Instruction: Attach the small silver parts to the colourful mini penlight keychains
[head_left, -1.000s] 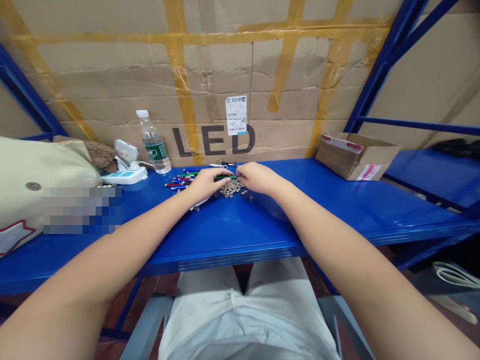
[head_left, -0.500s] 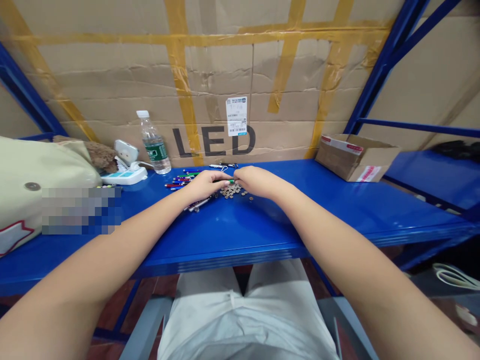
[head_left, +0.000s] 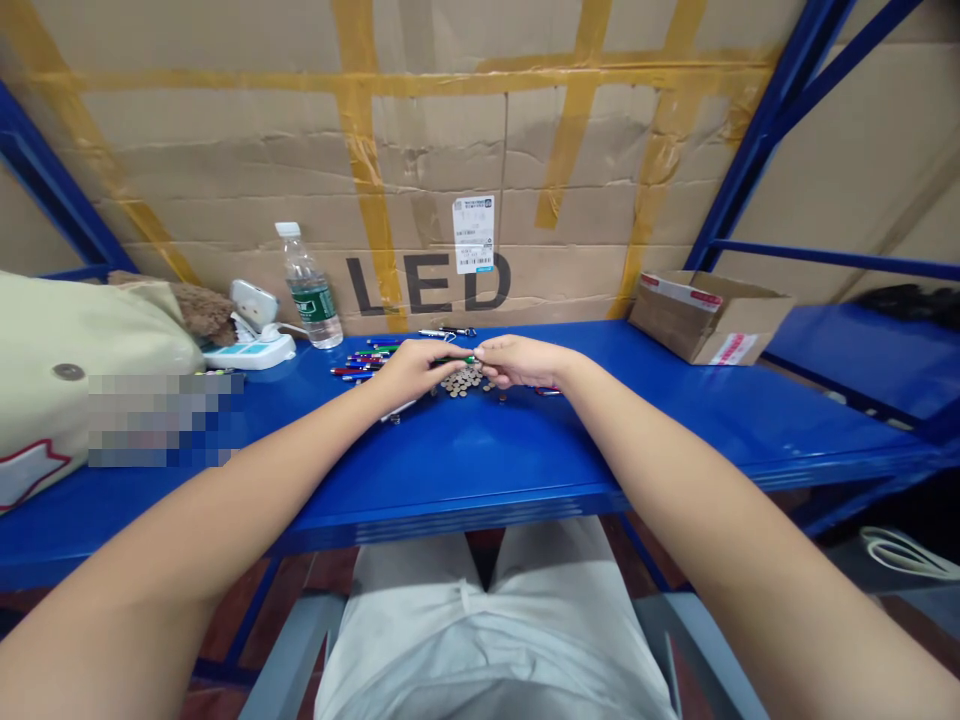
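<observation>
Both my hands meet over a blue metal shelf [head_left: 487, 450]. My left hand [head_left: 409, 367] and my right hand [head_left: 517, 360] are closed in pinches on the two ends of a thin green pen-like item [head_left: 459, 359], held just above a small heap of little round metal pieces [head_left: 465, 380]. Several coloured pens [head_left: 360, 360] lie in a loose row to the left of my left hand. A red piece [head_left: 547, 391] peeks out from under my right wrist.
A water bottle [head_left: 307, 287] and a white power strip [head_left: 251, 350] stand at the back left, beside a cream bag [head_left: 67, 340]. An open cardboard box [head_left: 705, 315] sits at the right. A large taped carton marked LED [head_left: 427, 285] forms the back wall.
My hands have lifted slightly and drawn together over the heap, with the green item now held between both. A red piece now shows by my right wrist.
</observation>
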